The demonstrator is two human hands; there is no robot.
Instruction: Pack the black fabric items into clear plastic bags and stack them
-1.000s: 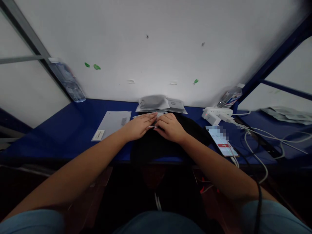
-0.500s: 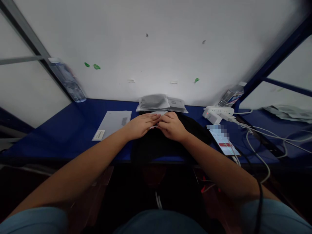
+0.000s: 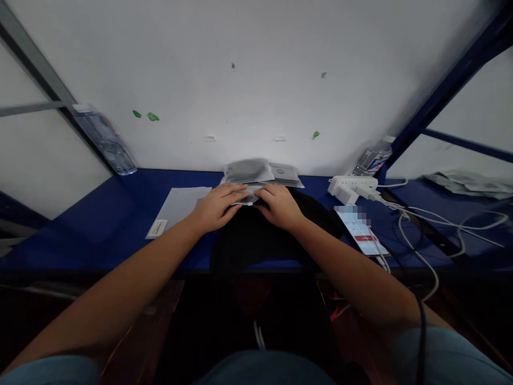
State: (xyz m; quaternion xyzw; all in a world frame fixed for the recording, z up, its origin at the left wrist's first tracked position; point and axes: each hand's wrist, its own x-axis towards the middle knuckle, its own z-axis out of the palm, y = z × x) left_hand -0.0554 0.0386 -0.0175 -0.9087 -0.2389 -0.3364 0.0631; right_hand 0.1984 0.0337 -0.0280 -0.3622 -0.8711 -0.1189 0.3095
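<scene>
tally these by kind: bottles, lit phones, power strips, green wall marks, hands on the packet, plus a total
Bottles: 2
Lit phones: 1
Power strips: 1
Green wall marks: 3
Hands on the packet: 2
Total: 9

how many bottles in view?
2. One bottle is at the back left of the desk; the second bottle is on the right, just behind the power strip. More may hide in the dark below.
</scene>
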